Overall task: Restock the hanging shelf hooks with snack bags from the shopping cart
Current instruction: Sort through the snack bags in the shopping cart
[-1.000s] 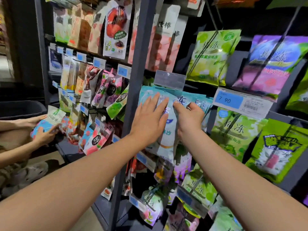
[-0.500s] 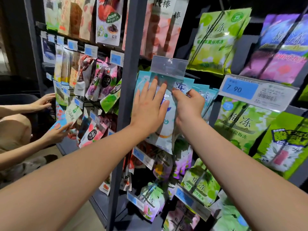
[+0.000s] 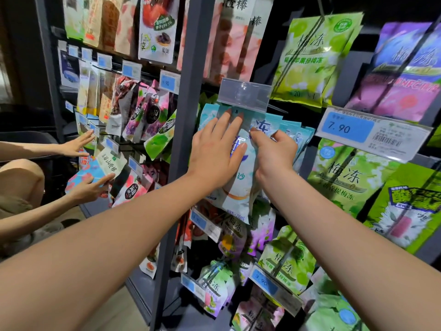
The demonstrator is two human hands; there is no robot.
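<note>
A light-blue snack bag hangs at the front of a row of like bags on a hook, just under a clear empty label holder. My left hand lies flat on the bag's face with straight fingers reaching up toward its top. My right hand pinches the bag's upper right part with curled fingers. The hook itself is hidden behind the label holder and the bags. No shopping cart is in view.
A dark upright post stands just left of my hands. Green bags and purple bags hang to the right above a 7.90 price tag. Another person's two hands work at the left shelf section.
The view has moved closer to the shelf. My left hand's fingers have slid a little higher on the blue bag. The other person's hands have shifted along the left shelf.
</note>
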